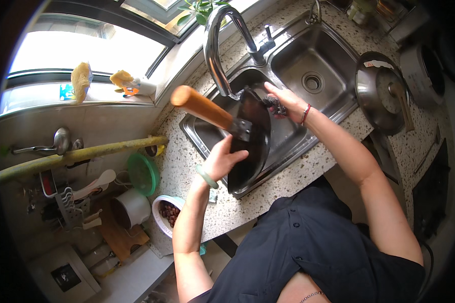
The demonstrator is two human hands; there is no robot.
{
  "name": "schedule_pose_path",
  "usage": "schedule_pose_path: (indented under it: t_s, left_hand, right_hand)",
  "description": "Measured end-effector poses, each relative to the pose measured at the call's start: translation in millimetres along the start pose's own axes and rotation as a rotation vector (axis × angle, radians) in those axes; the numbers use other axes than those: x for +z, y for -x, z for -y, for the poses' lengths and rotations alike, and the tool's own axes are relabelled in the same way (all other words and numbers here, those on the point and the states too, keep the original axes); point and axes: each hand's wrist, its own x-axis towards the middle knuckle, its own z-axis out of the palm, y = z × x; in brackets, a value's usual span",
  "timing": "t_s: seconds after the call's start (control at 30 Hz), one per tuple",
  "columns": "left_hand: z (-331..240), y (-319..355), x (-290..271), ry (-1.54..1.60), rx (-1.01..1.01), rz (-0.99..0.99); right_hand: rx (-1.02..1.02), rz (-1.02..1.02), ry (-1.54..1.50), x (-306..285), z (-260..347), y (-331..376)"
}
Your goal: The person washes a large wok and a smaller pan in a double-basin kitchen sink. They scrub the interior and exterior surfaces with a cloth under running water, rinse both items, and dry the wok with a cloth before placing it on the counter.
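A black wok (256, 132) stands tilted on edge over the left basin (202, 132) of the steel sink. Its wooden handle (203, 107) points up and to the left. My left hand (221, 159) grips the wok just below the handle's metal bracket, thumb lying across the dark surface and some fingers hidden. In my right hand (289, 102) is a dark, wiry scouring pad (275, 106), held close to the wok's right side; whether it touches cannot be made out. The curved chrome faucet (211, 48) ends right above the wok's top edge.
The right basin (333, 55) has a round drain. A large pan lid (381, 91) lies on the speckled counter at right, near a silver pot (422, 76). At left are a bowl of brown dates or nuts (170, 212), a green lid (143, 174) and a yellow pipe (86, 157).
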Motion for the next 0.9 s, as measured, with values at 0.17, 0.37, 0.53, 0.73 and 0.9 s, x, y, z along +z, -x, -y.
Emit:
schedule_pose_path:
  t_s: [0.17,0.37,0.53,0.73,0.9]
  left_hand:
    - [-13,-6,46,-0.497,0.05,0.092]
    - [21,5,88,-0.939,0.188,0.206]
    - [78,23,99,-0.951,0.314,0.036]
    - [102,42,135,-1.043,0.35,0.013]
    - [119,35,153,-1.07,0.469,-0.095]
  right_hand:
    - [0.199,0.228,0.136,-48,3,18]
    - [0.277,0.191,-0.008,-88,-57,2]
    - [0.174,0.003,-0.078,-68,-95,-3]
    - [0.145,0.091,-0.181,-82,-110,22]
    - [0.057,0.037,-0.115,-84,-94,28]
